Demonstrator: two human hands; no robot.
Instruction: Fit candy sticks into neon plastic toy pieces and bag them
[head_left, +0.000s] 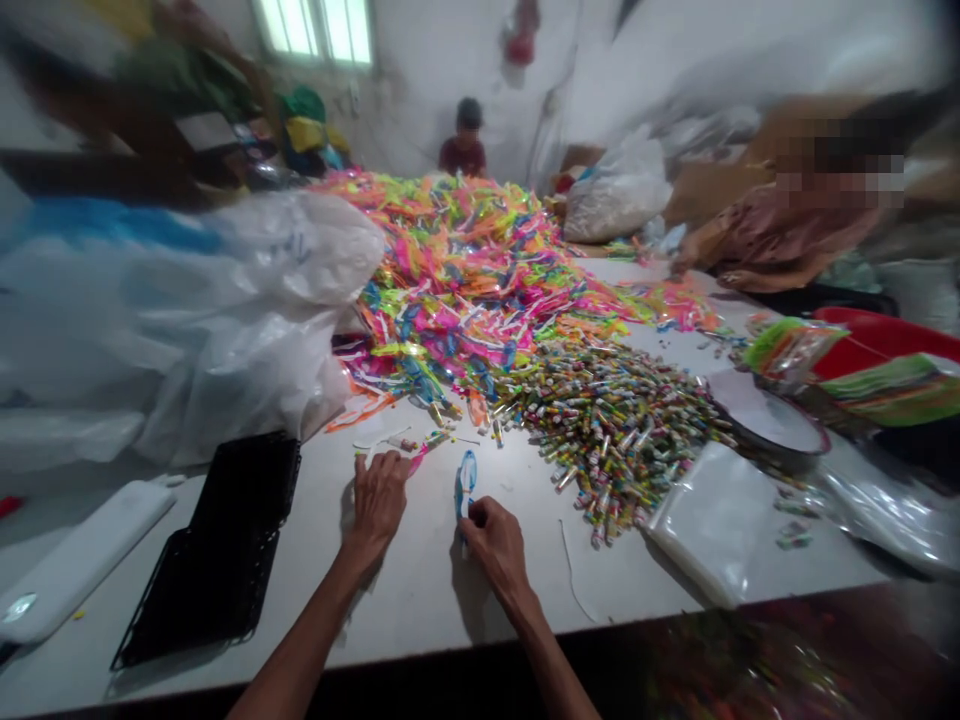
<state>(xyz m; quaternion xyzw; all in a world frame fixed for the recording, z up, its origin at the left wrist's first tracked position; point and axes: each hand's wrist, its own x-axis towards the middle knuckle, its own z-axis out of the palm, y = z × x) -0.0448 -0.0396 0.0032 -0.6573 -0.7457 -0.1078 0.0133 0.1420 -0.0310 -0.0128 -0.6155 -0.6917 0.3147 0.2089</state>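
My right hand (495, 545) is closed in a pinch around the lower end of a looped blue-and-white strip (466, 480), which stands up from the fingers. To its left, my left hand (381, 500) reaches palm down over the white table (525, 600), fingers stretched forward and slightly bent. Beside its fingertips lie a pink strip (421, 456) and a small tube (407, 443). A large heap of small printed tubes (615, 420) lies to the right of my hands. Behind it rises a big pile of bright coloured strips (465, 270).
Large clear plastic bags (247, 300) crowd the left. Black trays (232, 550) and a white oblong device (86, 560) lie at left front. A stack of clear sleeves (712, 520) is at right. One person (795, 235) sits at right, another (463, 150) behind the pile.
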